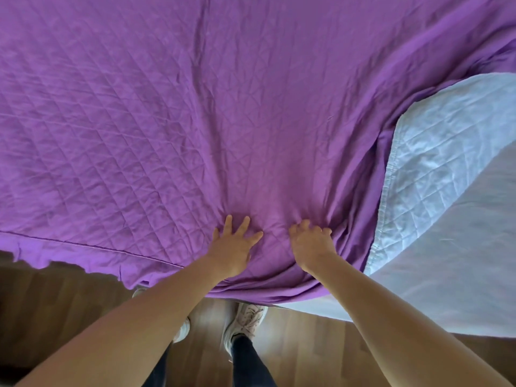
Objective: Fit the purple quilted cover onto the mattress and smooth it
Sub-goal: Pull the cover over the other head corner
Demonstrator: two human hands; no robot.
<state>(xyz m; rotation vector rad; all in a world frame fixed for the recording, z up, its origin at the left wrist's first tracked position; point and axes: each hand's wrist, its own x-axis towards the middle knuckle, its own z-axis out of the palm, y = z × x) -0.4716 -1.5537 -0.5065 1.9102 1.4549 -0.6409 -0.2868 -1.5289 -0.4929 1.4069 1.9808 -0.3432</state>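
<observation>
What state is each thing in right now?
purple cover: spread out, creased near the hands, not fitted over the right corner.
mattress: white corner bare at right.
left hand: flat, fingers spread, pressing the cover.
right hand: fingers curled, gripping bunched cover.

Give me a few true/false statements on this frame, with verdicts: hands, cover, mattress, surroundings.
1. The left hand lies flat, fingers spread, on the purple cover. True.
2. The right hand is lifted clear of the cover. False: its curled fingers bunch the fabric, and creases fan out from it.
3. The cover hides the whole mattress. False: the white quilted mattress top is still bare at the right.
4. The floor is wood. True.
5. The person is barefoot. False: they wear white sneakers.
</observation>
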